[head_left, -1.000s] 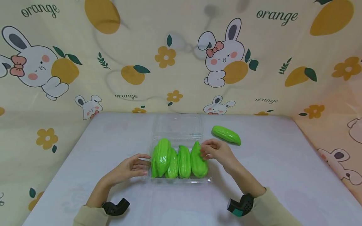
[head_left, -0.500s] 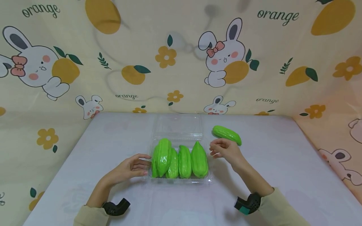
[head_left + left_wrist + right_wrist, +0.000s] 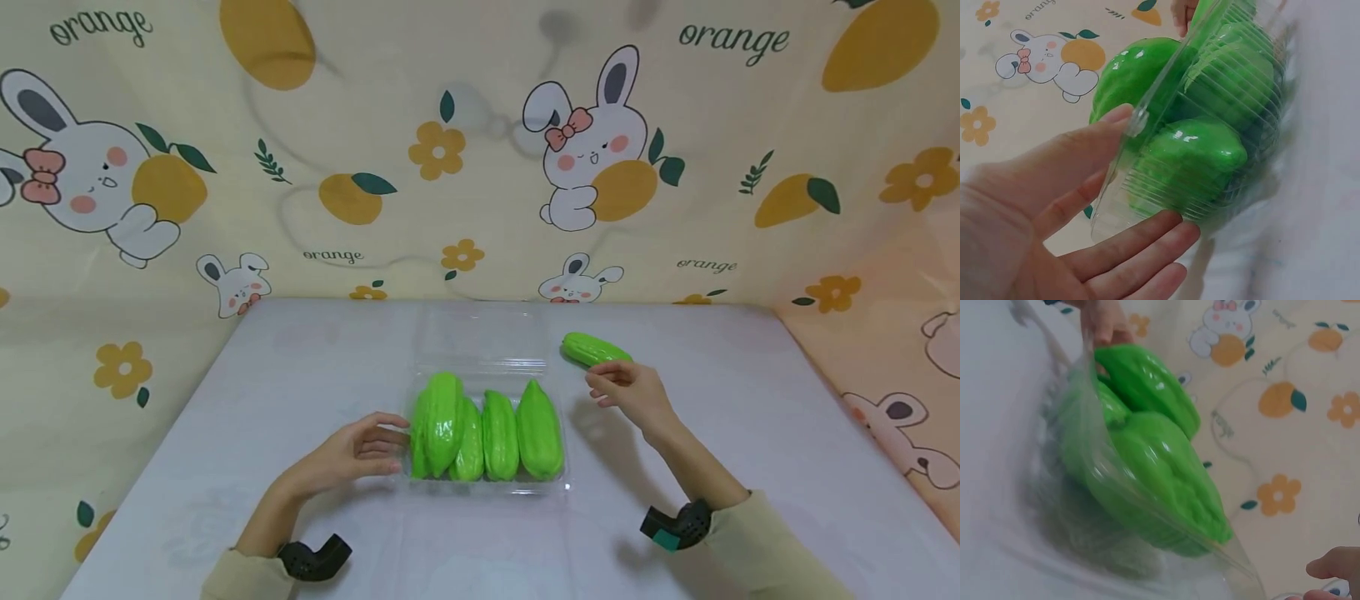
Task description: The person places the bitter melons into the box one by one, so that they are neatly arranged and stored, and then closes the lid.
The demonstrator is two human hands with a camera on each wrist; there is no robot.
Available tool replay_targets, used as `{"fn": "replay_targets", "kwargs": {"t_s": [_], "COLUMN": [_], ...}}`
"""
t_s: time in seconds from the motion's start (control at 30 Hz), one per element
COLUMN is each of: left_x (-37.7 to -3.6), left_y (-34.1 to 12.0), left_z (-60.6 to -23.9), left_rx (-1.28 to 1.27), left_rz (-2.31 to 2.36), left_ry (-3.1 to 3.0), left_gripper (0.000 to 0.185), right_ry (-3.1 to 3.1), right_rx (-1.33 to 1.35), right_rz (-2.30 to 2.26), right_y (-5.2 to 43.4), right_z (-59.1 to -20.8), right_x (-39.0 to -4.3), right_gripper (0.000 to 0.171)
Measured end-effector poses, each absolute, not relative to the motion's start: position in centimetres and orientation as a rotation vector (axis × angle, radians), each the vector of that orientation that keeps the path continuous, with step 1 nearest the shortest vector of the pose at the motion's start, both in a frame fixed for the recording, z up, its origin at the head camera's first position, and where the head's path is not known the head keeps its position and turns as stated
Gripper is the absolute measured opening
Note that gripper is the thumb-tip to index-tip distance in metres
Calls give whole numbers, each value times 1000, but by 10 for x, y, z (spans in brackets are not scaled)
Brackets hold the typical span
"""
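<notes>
A clear plastic box (image 3: 495, 488) holds several glossy green bitter gourds (image 3: 540, 433) with ridged skins. One gourd (image 3: 446, 421) lies on top of others at the left side. My left hand (image 3: 348, 457) is at the box's left wall; in the left wrist view its thumb (image 3: 1116, 115) touches the rim and its extended fingers lie along the outside. A loose bitter gourd (image 3: 588, 348) rests on the table behind the box, to the right. Loosely bent and holding nothing, my right hand (image 3: 633, 396) overlaps that gourd's near end.
The box's transparent lid (image 3: 480, 333) is folded back flat behind it. White covering spreads over the table (image 3: 300, 350). A printed cloth (image 3: 495, 192) with rabbits and oranges rises at the back and sides.
My right hand has let go of the rightmost gourd in the box and moved right to the loose one. The box has shifted slightly right, with my left hand staying beside it.
</notes>
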State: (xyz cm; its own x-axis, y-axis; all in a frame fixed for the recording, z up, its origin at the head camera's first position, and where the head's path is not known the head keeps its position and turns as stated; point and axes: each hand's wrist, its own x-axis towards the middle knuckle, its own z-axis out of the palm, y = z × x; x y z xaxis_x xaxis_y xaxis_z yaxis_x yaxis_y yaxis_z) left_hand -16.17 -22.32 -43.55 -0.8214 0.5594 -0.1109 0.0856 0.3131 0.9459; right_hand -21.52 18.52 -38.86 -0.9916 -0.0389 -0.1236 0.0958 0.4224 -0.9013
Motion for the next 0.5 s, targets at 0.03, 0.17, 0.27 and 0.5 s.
{"fn": "replay_targets", "kwargs": {"t_s": [0.03,0.17,0.27,0.5], "left_x": [-162,-161,-161,-159], "left_y": [-222,-220,-219,-217], "left_z": [-435,-435,-435,-435], "left_rx": [572,566,559,556], "left_rz": [1517,1509,1509,1517], "left_ry": [2168,2177,2178,2167], "left_gripper": [60,60,60,61], "right_ry": [2553,2588,2612,2716], "right_rx": [55,68,81,148], "right_rz": [-1619,-1608,-1597,-1538], "right_y": [187,196,201,213], "right_z": [-389,-391,-393,-400], "right_x": [-216,-220,-223,-232], "right_gripper": [41,43,44,42]}}
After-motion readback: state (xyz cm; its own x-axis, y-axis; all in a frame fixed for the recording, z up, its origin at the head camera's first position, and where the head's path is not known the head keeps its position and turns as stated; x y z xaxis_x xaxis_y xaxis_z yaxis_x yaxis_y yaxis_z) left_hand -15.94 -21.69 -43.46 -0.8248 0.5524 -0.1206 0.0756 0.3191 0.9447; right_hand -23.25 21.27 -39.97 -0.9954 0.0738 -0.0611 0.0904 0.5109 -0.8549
